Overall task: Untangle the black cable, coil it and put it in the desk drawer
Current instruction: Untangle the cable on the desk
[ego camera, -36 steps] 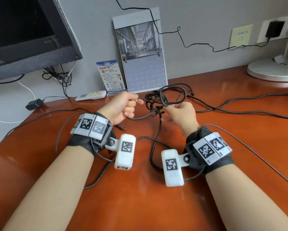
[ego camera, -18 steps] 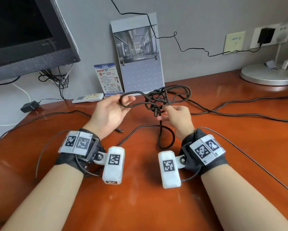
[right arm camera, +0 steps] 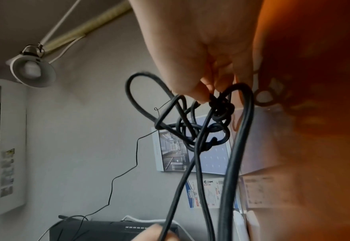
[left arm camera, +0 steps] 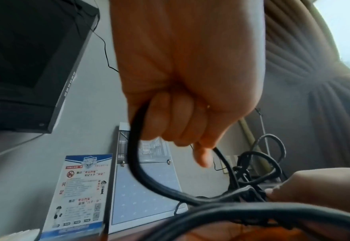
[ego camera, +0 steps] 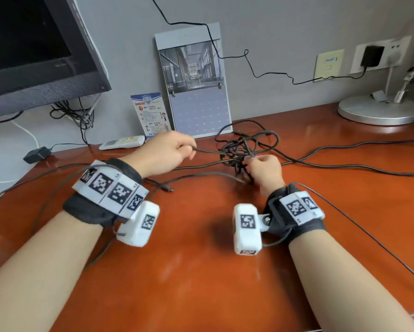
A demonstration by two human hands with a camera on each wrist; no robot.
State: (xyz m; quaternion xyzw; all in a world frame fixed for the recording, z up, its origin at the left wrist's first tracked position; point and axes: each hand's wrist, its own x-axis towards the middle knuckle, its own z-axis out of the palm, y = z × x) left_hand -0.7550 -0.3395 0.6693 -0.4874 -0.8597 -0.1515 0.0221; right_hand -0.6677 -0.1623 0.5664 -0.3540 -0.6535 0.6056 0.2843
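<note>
Even daylight, glossy desk (ego camera: pixel 201 271) glare, wrist views blurred and edge-warped.

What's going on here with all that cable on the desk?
A person is untangling a black cable on a wooden desk. The left hand grips one strand and draws it out to the side; the right hand pinches the knot. The cable is plainly tangled, not yet coiled, and no drawer shows.

We see an office desk (ego camera: pixel 201 271): monitor (ego camera: pixel 33 56) upper left, calendar (ego camera: pixel 196 87) centre, lamp base (ego camera: pixel 378 111) right.
</note>
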